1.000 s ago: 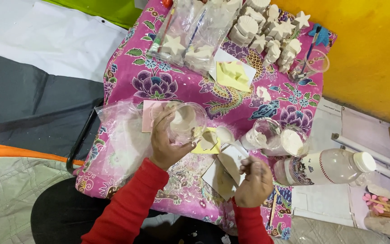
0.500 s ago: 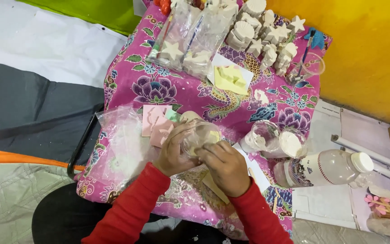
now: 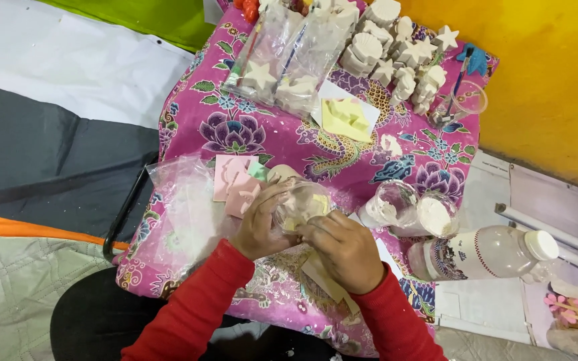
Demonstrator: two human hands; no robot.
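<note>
Clear plastic cup (image 3: 300, 204) sits tilted on its side, left hand (image 3: 261, 224) clamped around it, right hand (image 3: 344, 249) curled closed just near-right, touching

head view; looks steeply down from above; close over floral cloth (image 3: 249, 127); single view

White plaster stars (image 3: 447, 37), plastic bottle (image 3: 486, 253), floral cloth (image 3: 235, 120).
</note>
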